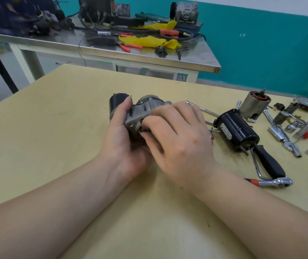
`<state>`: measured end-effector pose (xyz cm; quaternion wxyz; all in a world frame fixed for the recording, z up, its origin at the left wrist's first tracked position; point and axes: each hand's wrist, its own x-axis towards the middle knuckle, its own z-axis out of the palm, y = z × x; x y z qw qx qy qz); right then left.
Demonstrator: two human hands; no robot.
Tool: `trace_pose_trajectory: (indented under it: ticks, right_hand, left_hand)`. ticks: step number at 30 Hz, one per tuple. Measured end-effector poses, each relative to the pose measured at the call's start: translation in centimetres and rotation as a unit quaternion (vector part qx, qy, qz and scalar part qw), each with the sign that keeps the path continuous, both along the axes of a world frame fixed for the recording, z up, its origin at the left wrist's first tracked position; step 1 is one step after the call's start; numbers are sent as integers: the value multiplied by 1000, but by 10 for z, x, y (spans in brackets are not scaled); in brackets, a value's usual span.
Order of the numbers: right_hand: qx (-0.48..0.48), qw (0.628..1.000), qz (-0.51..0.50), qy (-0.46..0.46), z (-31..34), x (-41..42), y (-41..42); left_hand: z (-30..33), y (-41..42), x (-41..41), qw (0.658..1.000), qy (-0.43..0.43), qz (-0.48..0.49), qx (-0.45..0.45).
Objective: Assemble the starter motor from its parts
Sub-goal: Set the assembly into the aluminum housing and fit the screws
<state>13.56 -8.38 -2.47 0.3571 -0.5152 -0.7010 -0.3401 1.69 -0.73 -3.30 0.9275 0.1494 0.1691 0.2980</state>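
Left hand (120, 131) grips grey drive housing (140, 113) above worktop (56, 128), long axis running left-right. Right hand (177, 137) fingers curl over its near end, grasping it. I judge black motor body (235, 130), right, nearer right hand.

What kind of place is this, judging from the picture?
Probably an auto-electrical repair or training workshop: ratchets and sockets lie on the wooden table, starter parts beside them, and a steel bench carries pliers and cables.

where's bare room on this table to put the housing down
Bare table left of the left hand, also the far strip behind the housing. Crowded right of the right hand: black motor can, ratchet, sockets.
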Motion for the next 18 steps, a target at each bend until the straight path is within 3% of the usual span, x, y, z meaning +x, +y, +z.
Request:
trace_pose_trajectory:
  ticks: [11, 18]
  right_hand:
    - [49, 998, 33, 3, -2, 4, -1]
    - [-17, 1000, -9, -10, -1, -1, -1]
  left_hand:
    - [5, 0, 0, 996, 35, 76, 29]
    - [-2, 3, 2, 996, 21, 76, 40]
